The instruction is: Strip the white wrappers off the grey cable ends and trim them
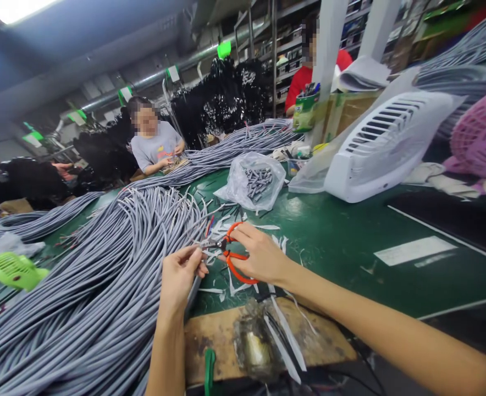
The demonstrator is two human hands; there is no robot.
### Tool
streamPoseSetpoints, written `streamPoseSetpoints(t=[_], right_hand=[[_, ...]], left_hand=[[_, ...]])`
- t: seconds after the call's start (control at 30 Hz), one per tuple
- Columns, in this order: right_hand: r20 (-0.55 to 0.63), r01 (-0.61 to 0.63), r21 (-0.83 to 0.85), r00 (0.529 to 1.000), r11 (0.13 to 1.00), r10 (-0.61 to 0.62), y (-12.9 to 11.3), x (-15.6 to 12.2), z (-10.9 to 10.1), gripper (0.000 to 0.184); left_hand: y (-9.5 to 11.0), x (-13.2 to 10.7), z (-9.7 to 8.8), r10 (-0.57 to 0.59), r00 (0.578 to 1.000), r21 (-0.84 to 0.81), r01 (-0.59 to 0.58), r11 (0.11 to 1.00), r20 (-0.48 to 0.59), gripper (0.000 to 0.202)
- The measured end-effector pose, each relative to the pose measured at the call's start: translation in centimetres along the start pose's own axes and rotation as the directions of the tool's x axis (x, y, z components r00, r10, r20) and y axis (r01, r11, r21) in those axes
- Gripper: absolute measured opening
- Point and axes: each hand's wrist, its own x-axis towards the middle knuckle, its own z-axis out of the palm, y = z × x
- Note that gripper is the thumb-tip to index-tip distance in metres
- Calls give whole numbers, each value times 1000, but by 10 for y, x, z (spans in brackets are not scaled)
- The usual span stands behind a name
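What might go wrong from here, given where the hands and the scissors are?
The blades of the scissors in the right hand are right by the fingertips of the left hand, so a slip might nick a finger. The grey cables crowd close to the left hand, so a stray snip could mark one. White scraps litter the tabletop around the scissors and might get caught in the blades.
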Motion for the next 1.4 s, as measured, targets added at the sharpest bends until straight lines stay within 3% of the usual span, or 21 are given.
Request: streamPoseSetpoints(t=[0.3, 0.37, 0.43, 0.5, 0.6, 0.73, 0.83, 0.97, 1.03, 1.2, 1.3, 1.4], right_hand=[[68, 15, -167, 998, 986, -4, -2, -7, 5, 7], [89, 22, -114, 996, 993, -12, 0, -8, 3, 6], [84, -10, 7, 996, 1000, 9, 1, -7, 2, 21], [35, -129, 173, 992, 976, 125, 1, -3, 1, 34], [6, -339, 495, 922, 800, 387, 0, 4, 2, 35], [94, -360, 809, 859, 464, 503, -5, 11, 5, 43], [121, -387, 833, 825, 396, 552, -6, 11, 8, 42], [111, -384, 837, 816, 389, 568, -8, 8, 10, 38], [88, -378, 820, 825, 430, 558, -10, 6, 10, 33], [-105, -292, 623, 888, 726, 448, -20, -1, 9, 9], [-151, -262, 583, 895, 769, 420, -24, -3, 11, 4], [-115, -276, 672, 878, 688, 464, -23, -1, 13, 9]], left_hand=[[-3, -1, 0, -8, 998, -24, 9, 1000, 67, 27], [-4, -1, 1, -17, 999, -38, 19, 999, 45, 27], [-3, -1, 3, -26, 999, -54, 27, 998, 19, 27], [-1, -2, 5, -38, 999, -61, 38, 997, -1, 26], [-1, -4, 11, -61, 998, -33, 61, 998, 7, 25], [-8, -6, 20, -46, 998, 93, 42, 995, 41, 26], [-15, -7, 24, 19, 999, 176, -23, 984, 29, 33], [-22, -7, 29, 136, 991, 227, -134, 965, 7, 38], [-25, -8, 31, 186, 983, 238, -178, 955, -12, 32], [-30, -9, 34, 327, 940, 304, -285, 909, -94, 24], [-30, -9, 33, 289, 949, 214, -258, 942, -128, 23], [-26, -9, 33, 132, 979, 1, -133, 991, -158, 25]])
